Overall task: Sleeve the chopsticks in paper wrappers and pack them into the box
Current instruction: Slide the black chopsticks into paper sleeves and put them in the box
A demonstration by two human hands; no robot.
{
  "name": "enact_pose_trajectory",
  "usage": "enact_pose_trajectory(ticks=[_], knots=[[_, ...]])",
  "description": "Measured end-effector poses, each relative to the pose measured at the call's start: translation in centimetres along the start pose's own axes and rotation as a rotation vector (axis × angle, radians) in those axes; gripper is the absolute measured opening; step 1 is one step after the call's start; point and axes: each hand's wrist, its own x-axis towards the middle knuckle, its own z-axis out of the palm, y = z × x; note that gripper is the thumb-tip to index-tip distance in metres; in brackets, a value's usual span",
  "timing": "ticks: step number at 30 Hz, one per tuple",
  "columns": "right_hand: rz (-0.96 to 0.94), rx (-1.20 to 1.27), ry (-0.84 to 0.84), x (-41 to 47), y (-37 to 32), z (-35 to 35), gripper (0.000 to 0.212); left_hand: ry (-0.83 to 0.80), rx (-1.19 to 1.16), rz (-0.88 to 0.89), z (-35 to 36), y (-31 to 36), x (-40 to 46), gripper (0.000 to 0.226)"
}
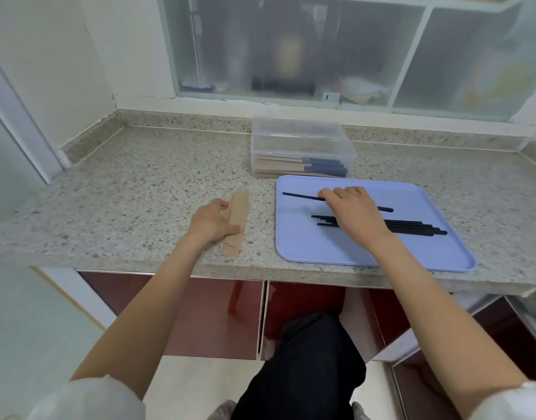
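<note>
A blue tray point(306, 247) lies on the counter with several black chopsticks point(412, 227) on it. My right hand point(356, 210) reaches over the tray and pinches one black chopstick point(300, 196) that lies apart from the others. A stack of brown paper wrappers point(238, 213) lies left of the tray. My left hand point(212, 221) holds the stack, fingers at its left edge and thumb across its lower part. A clear plastic box point(303, 147) behind the tray holds several sleeved chopsticks point(291, 166).
The speckled stone counter point(139, 183) runs to a wall on the left and a frosted window point(291, 47) at the back. Red cabinet doors point(212, 316) sit below its front edge.
</note>
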Motion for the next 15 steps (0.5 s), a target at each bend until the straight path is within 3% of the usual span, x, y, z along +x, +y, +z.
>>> enact_pose_trajectory(ticks=[6, 12, 15], knots=[[0.041, 0.197, 0.114, -0.7, -3.1, -0.9, 0.021, 0.036, -0.156, -0.044, -1.3, 0.4, 0.4, 0.045], [0.163, 0.493, 0.174, -1.9, -5.8, -1.6, 0.020, 0.136, -0.904, -0.043, -0.8, 2.2, -1.3, 0.008], [0.262, 0.588, 0.236, -3.3, -7.0, -1.5, 0.021, 0.093, -1.200, -0.023, 0.9, 3.9, -2.7, 0.008]])
